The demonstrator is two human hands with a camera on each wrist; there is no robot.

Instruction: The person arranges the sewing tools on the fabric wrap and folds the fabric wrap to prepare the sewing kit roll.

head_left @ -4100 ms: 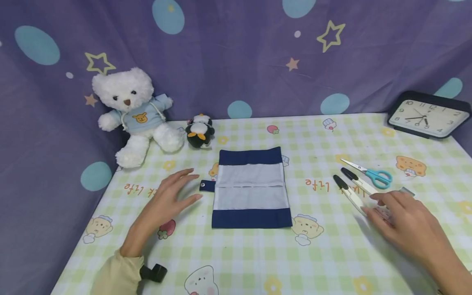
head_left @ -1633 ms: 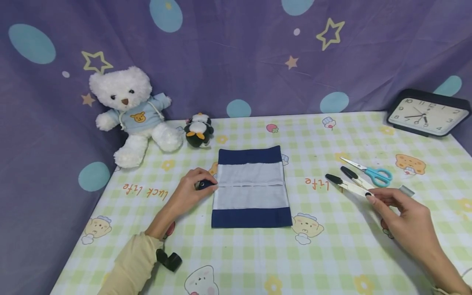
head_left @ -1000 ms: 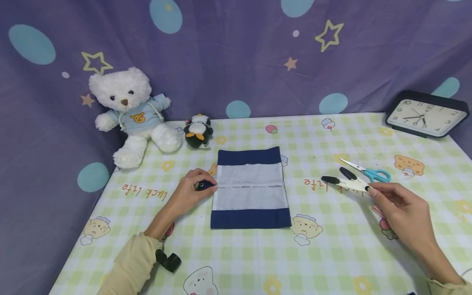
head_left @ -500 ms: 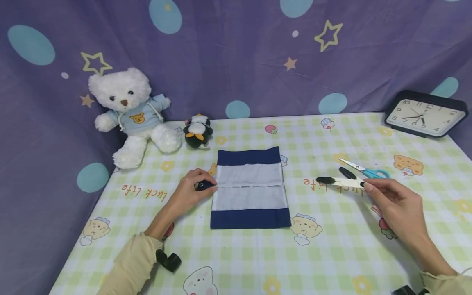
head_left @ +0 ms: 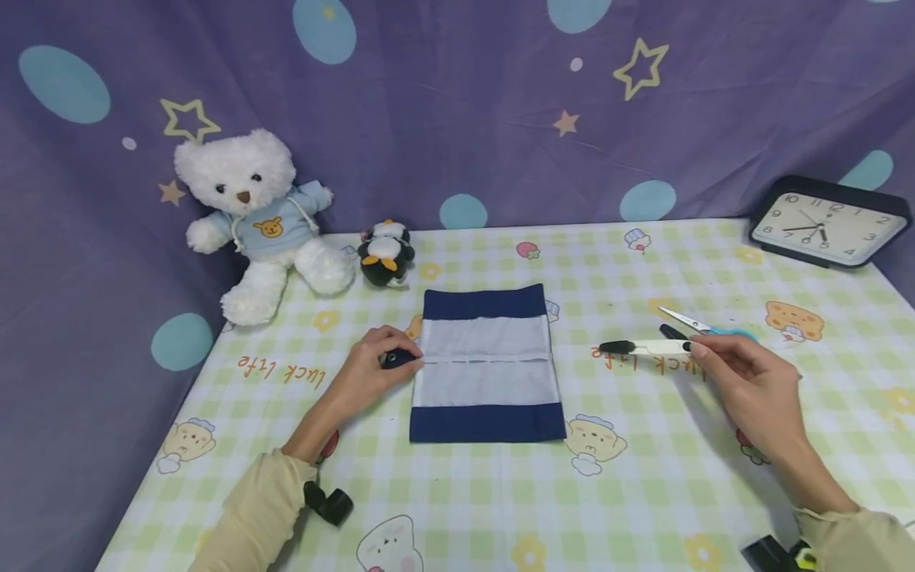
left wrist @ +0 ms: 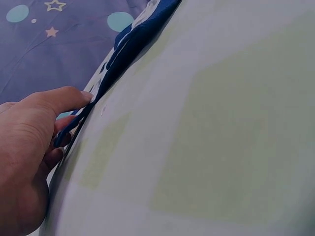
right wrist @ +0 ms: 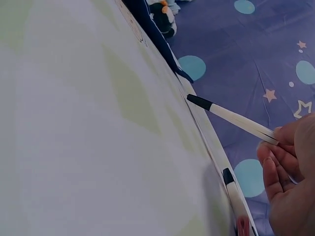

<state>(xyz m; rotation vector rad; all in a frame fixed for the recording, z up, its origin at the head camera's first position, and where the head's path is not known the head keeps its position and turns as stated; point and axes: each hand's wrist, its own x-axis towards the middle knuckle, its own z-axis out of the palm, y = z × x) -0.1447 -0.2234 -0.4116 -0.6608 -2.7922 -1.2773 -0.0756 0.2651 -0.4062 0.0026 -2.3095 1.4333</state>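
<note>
A pouch (head_left: 486,342) with pale pockets and navy bands lies flat, spread out, in the head view. My left hand (head_left: 368,369) pinches the snap tab (head_left: 395,358) at its left edge; in the left wrist view the left hand (left wrist: 34,142) has thumb and fingers at the navy fabric (left wrist: 123,56). My right hand (head_left: 761,389) pinches one end of a white pen (head_left: 654,347) with a black cap, its cap pointing left. The right wrist view has this pen (right wrist: 241,121) raised off the cloth in the right hand (right wrist: 290,172). A second black-capped pen (right wrist: 236,196) lies below.
Scissors (head_left: 689,320) with blue handles lie behind my right hand, partly covered by it. A black clock (head_left: 829,222) stands at the back right. A white teddy bear (head_left: 272,230) and a small penguin toy (head_left: 386,254) sit at the back left on the checked cloth (head_left: 486,508).
My left hand has moved right and taken hold of the tab. The right hand has picked up one pen, moved it left and turned it to lie nearly level across the view.
</note>
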